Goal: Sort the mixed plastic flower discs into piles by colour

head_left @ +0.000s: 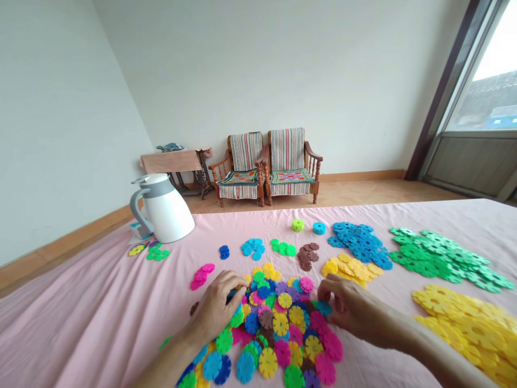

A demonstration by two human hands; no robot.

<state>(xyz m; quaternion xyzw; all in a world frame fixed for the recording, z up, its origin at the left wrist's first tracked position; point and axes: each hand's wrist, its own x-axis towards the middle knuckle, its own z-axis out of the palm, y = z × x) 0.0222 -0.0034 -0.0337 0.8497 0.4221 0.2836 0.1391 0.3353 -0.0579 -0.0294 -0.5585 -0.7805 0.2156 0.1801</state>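
A mixed pile of notched plastic snowflake discs [280, 324] in many colours lies on the cloth in front of me. My left hand [222, 302] is at the pile's left edge, fingers curled, with a dark blue disc [231, 295] showing between thumb and fingers. At the right edge, my right hand [349, 307] has its fingers bent together, and a light blue disc [324, 308] shows at their tips. Behind the pile are small single-colour groups: pink discs [202, 276], light blue discs [253, 248], green discs [283, 248], brown discs [308, 256] and yellow-orange discs [351, 268].
Larger heaps of blue discs [359, 245], green discs [448, 258] and yellow discs [472, 328] spread to the right. A white jug [169, 215] stands at the back left of the pink cloth [133, 312]. Two wooden chairs [291, 161] are beyond the far edge.
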